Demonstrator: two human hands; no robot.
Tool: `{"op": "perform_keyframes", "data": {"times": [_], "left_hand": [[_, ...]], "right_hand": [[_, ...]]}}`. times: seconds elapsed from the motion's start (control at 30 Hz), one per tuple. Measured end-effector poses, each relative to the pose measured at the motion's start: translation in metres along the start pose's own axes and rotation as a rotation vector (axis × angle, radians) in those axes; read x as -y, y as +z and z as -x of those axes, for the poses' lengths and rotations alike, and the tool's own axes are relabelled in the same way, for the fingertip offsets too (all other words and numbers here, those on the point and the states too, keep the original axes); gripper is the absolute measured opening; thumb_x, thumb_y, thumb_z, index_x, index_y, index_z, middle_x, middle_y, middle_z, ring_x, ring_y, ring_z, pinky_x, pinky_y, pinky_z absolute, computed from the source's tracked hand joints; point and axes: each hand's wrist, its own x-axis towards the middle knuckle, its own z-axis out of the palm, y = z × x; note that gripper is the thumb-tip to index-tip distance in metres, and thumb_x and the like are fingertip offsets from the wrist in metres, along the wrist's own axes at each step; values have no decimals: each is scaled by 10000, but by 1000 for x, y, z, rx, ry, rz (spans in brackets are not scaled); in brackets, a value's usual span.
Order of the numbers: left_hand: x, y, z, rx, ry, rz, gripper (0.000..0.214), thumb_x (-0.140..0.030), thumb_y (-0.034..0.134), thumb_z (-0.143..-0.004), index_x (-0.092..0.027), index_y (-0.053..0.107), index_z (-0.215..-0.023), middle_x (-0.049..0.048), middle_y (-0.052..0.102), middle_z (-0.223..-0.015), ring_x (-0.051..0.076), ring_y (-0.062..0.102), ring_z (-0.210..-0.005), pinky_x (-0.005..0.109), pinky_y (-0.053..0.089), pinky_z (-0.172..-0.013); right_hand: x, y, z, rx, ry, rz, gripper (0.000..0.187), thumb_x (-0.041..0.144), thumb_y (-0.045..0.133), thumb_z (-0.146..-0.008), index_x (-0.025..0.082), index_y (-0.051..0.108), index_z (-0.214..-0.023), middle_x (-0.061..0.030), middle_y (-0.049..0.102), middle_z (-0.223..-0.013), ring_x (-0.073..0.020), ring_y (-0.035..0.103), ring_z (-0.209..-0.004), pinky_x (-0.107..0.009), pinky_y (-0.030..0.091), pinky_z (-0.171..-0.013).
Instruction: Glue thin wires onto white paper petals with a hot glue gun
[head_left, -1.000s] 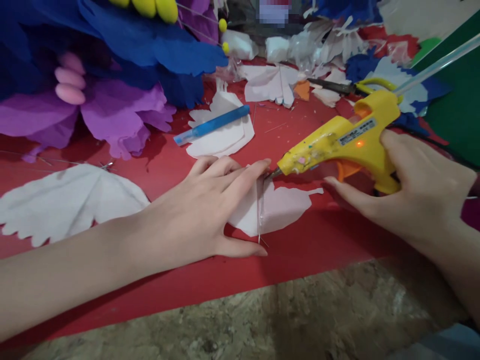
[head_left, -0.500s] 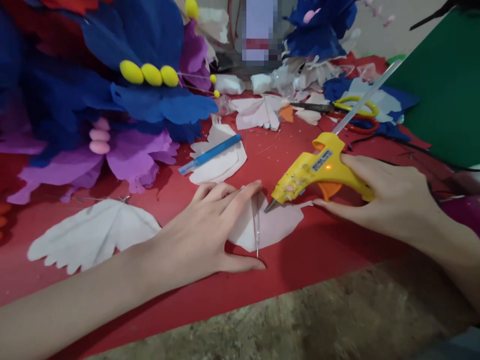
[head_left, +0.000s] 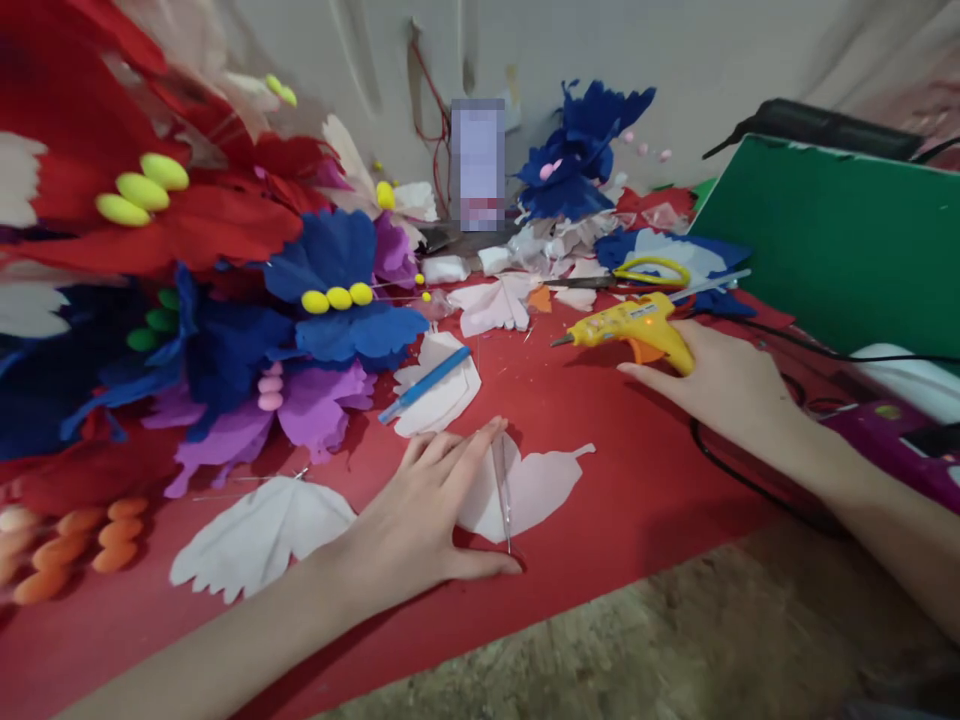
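My left hand (head_left: 427, 510) lies flat and spread on the red surface. Its index fingertip and thumb tip press near the two ends of a thin wire (head_left: 503, 490), which runs down the middle of a pale wing-shaped cutout (head_left: 551, 480). Part of the cutout is hidden under the fingers. In my right hand (head_left: 724, 385) is a yellow hot glue gun (head_left: 626, 325), gripped by the handle with the thumb stretched forward. Its nozzle points left, above and beyond the cutout, apart from it. A clear glue stick (head_left: 711, 285) sticks out of its back.
Left of my left hand is a white wired wing piece (head_left: 259, 540). A blue pen (head_left: 426, 384) rests on white cutouts (head_left: 450, 410). Blue butterflies (head_left: 337, 330) crowd the left, scissors (head_left: 652, 270) lie behind, and a green board (head_left: 840, 250) stands right. A black cord (head_left: 750, 485) trails under my right arm.
The glue gun has lifted off the cutout and moved away from it, toward the back. My left hand stays on the wire and cutout. The view has tilted upward.
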Motion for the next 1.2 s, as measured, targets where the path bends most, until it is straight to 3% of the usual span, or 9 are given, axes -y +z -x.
{"op": "perform_keyframes", "data": {"times": [0.1, 0.33, 0.5, 0.67, 0.73, 0.83, 0.93, 1.07, 1.2], "left_hand": [[-1, -2, 0, 0, 13, -25, 966, -649, 566, -673, -179, 95, -1374, 142, 485, -1235, 288, 459, -1026, 415, 367, -876], [-3, -2, 2, -52, 85, -127, 906, -710, 424, -703, -146, 142, -1353, 156, 520, -1206, 277, 487, -1001, 415, 357, -879], [-8, -10, 3, -210, 212, -341, 611, -508, 342, -880, -59, 276, -1289, 174, 542, -1168, 264, 456, -1032, 426, 241, -978], [-21, -21, 25, -384, 142, -416, 305, -133, 368, -854, -120, 424, -1153, 120, 576, -1055, 228, 461, -1010, 447, 156, -1050], [-27, -22, 38, -414, 32, -382, 272, -75, 361, -832, -149, 462, -1073, 95, 584, -988, 207, 487, -982, 437, 170, -1056], [-34, -16, 52, -302, -73, -407, 271, -124, 359, -850, -144, 472, -1095, 79, 599, -1018, 192, 516, -993, 404, 73, -1088], [-39, -7, 52, -189, -132, -476, 358, -200, 357, -877, -91, 409, -1214, 107, 581, -1156, 203, 494, -1100, 371, 39, -1095], [-47, 0, 40, -68, -84, -379, 534, -248, 306, -907, -82, 139, -1386, 159, 421, -1357, 248, 342, -1277, 459, 206, -1066], [-54, 1, 34, -166, -182, -76, 603, -262, 244, -924, -148, -100, -1405, 178, 112, -1481, 279, 125, -1353, 504, 316, -1022]], "right_hand": [[-6, 9, -5, 44, 12, -16, 486, 547, 534, -722, 151, 553, -1003, -125, 633, -977, -298, 587, -864, -323, 399, -543], [-5, 27, -4, -32, -39, 79, 450, 572, 458, -773, 146, 547, -886, -130, 578, -889, -259, 558, -737, -290, 325, -459], [-1, 16, -1, -156, -75, 119, 524, 549, 453, -790, 67, 546, -973, -166, 560, -887, -266, 535, -750, -331, 375, -548], [7, 6, 7, -420, -404, -97, 263, 275, 401, -848, 85, 568, -920, -135, 585, -852, -236, 513, -769, -332, 376, -625], [16, 3, 15, -416, -571, -234, 200, 167, 386, -835, 116, 577, -864, -95, 601, -815, -199, 502, -751, -317, 376, -651], [32, -1, 31, -333, -802, -440, 214, 73, 381, -804, 125, 588, -812, -63, 608, -761, -167, 486, -739, -300, 378, -682], [46, -2, 48, -244, -893, -563, 244, 41, 369, -788, 123, 599, -774, -63, 605, -735, -156, 475, -716, -288, 374, -648], [54, 2, 60, -164, -838, -689, 247, 44, 371, -785, 127, 601, -751, -58, 593, -695, -145, 464, -646, -273, 379, -585], [54, 8, 60, -115, -767, -784, 234, 32, 379, -774, 133, 589, -757, -51, 594, -694, -132, 503, -658, -246, 421, -593]]}}
